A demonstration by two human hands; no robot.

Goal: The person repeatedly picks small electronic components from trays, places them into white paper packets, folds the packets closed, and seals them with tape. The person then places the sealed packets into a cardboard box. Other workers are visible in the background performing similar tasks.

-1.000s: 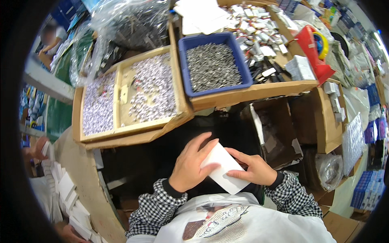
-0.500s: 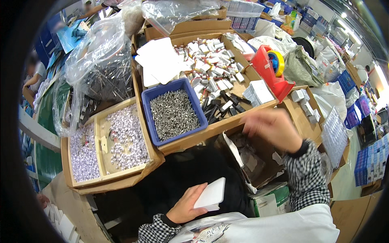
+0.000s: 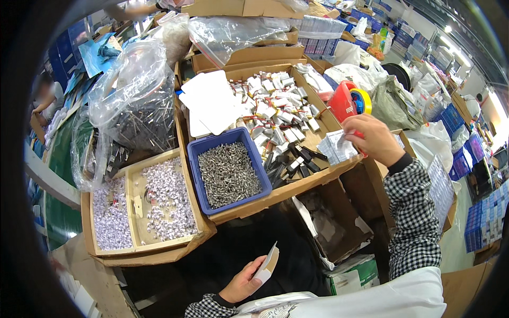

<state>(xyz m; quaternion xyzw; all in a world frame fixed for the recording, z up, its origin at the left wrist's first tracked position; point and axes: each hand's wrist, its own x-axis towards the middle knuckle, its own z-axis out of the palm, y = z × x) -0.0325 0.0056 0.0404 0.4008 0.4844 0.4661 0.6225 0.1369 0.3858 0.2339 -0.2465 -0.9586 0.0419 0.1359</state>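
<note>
In my left hand (image 3: 243,282), low in the middle, is a small white box (image 3: 268,265) with its end flap raised and its open end showing. My right hand (image 3: 374,139) is at the stack of white printed paper leaflets (image 3: 334,150) in the right front corner of the large carton (image 3: 297,181). Its fingers are pinched on a leaflet at the top of the stack. Beside the stack lie black cylindrical parts (image 3: 306,159), and behind them silver battery-like pieces with thin wires (image 3: 275,100).
A blue bin (image 3: 212,205) holds small metal parts. Left of it stands a divided wooden tray (image 3: 139,241) with tiny white pieces. A red tape dispenser (image 3: 342,103) with yellow tape (image 3: 362,100) is behind my right hand. Below is an open carton (image 3: 339,222).
My right hand has moved up and right from over the lower carton to the leaflet stack. The box in my left hand has turned, now showing its open end and raised flap.
</note>
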